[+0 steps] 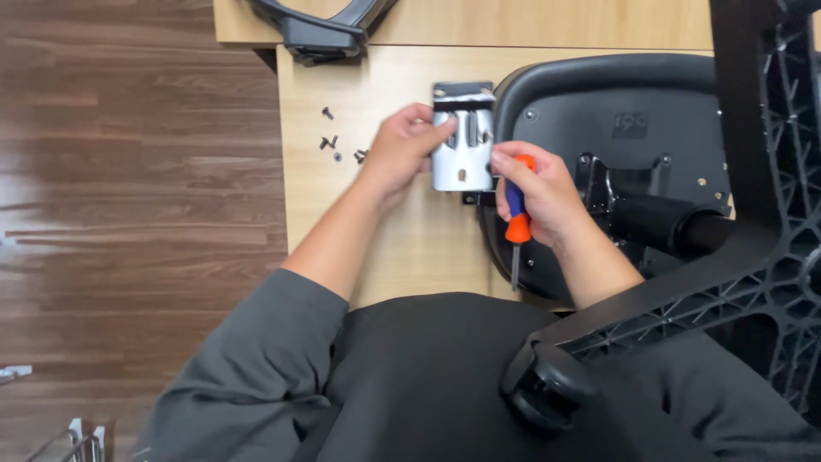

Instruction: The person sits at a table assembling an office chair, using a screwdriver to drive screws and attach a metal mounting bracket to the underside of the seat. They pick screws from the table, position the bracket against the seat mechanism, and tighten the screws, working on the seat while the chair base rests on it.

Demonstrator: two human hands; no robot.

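Silver metal bracket [463, 141], folded sheet with slots and a small hole in its lower face, sits upright on the light wood worktop [402, 248], hard against the rim of the upturned black chair seat [629, 103]. Left hand [400, 152] is wrapped round the bracket's left side; fingers closed on it, index finger laid across the upper front, thumb hidden behind. Right hand [540, 195] is at the bracket's right edge, fingertips touching the metal. Same hand is closed around an orange and blue screwdriver [516, 224]: handle in the palm, shaft pointing down toward the person, tip clear of everything.

Surroundings:
- Loose dark screws [335, 143], a small scatter on the worktop left of the left hand, near but not touching it. One lies a little apart, above the rest.
- Seat underside shows a black mounting mechanism [599, 184] and a thick black cylinder [663, 224] running right, just beyond the right wrist.
- Black webbed chair base [770, 214] crosses the right of the view, in front of the seat and hiding part of it. One castor [547, 387] sits low, over the person's lap.
- Black armrest part [321, 34] at the top edge, on a second worktop panel.
- Dark wood-plank floor [128, 171] to the left.
- Grey sleeves, pushed up the forearms.

Seat rim blocks the bracket's right side; bracket's lower right corner is hidden behind the right hand.
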